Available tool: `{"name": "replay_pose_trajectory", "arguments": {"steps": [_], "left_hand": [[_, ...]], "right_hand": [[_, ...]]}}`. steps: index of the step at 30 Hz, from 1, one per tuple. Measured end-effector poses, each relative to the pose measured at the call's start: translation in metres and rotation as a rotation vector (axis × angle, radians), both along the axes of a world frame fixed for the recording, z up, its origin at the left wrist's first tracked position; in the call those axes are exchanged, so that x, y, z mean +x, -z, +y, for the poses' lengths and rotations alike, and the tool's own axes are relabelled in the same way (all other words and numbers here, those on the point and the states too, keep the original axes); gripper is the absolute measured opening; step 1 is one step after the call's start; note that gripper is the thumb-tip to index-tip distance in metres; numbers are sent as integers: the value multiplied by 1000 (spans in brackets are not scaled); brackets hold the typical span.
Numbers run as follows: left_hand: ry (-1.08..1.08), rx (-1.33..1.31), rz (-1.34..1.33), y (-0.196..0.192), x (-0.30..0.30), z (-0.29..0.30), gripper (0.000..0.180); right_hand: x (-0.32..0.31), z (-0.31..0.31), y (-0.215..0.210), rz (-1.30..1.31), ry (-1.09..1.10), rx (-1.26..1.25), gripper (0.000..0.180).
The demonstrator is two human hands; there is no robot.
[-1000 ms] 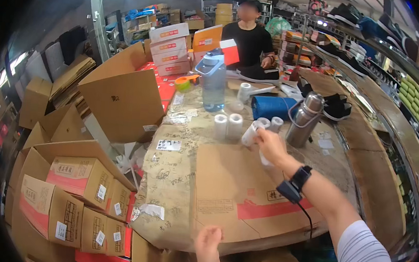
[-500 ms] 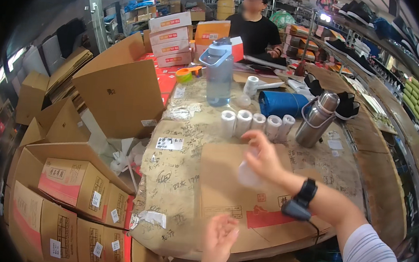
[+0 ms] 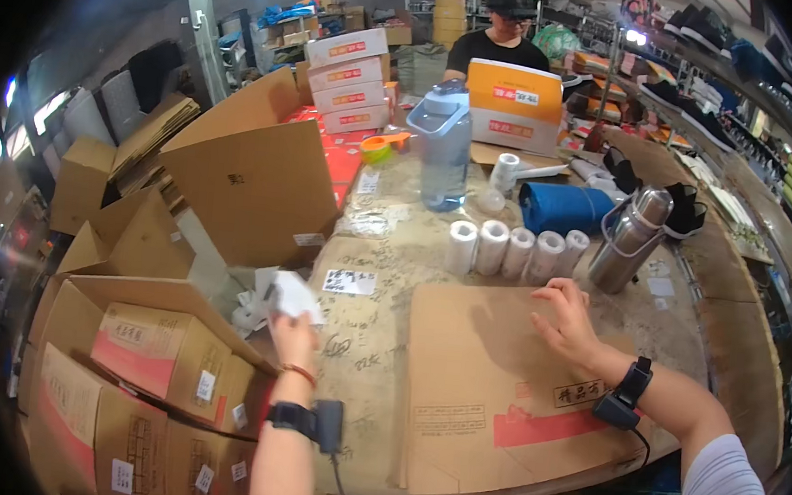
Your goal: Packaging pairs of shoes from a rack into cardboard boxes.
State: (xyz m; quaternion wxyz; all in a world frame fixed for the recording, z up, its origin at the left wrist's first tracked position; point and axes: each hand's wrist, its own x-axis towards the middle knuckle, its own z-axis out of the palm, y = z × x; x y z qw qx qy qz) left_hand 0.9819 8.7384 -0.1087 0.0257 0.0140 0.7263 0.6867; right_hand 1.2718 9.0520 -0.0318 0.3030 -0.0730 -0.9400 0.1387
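My left hand (image 3: 294,334) is over the table's left edge, fingers closed on a crumpled piece of white paper (image 3: 294,293). Other white scraps (image 3: 252,309) lie just beside it, in the gap next to the cartons. My right hand (image 3: 568,324) is open, fingers bent and spread, with nothing in it. It hovers over the far right part of a flat brown cardboard carton (image 3: 461,364) with a red band. Beyond that hand several white label rolls (image 3: 518,252) stand upright in a row.
Behind the rolls are a blue water jug (image 3: 446,154), a blue roll (image 3: 565,209) and a steel flask (image 3: 632,240). Packed cartons (image 3: 164,355) fill the left side, below an open box (image 3: 252,180). A person (image 3: 505,47) stands across the table behind an orange box (image 3: 513,103).
My left hand has gone left to the table edge and now holds white paper. A white piece seen by my right hand is gone from there. The far person now has an orange box in front.
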Motion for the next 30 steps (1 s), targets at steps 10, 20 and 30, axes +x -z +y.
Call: {"name": "replay_pose_trajectory", "arguments": {"steps": [10,20,30], "left_hand": [[-175,-73,206,14,6,-16,72],[530,-54,301,-65,244,-30,54],[560,743,-172,-93,358,-23,75]], "right_hand": [[-37,55,-14,37,395,329,39],[-14,24,-9,420,69,-529,11],[114,-204,-2,340,-325,-1351,31]]}}
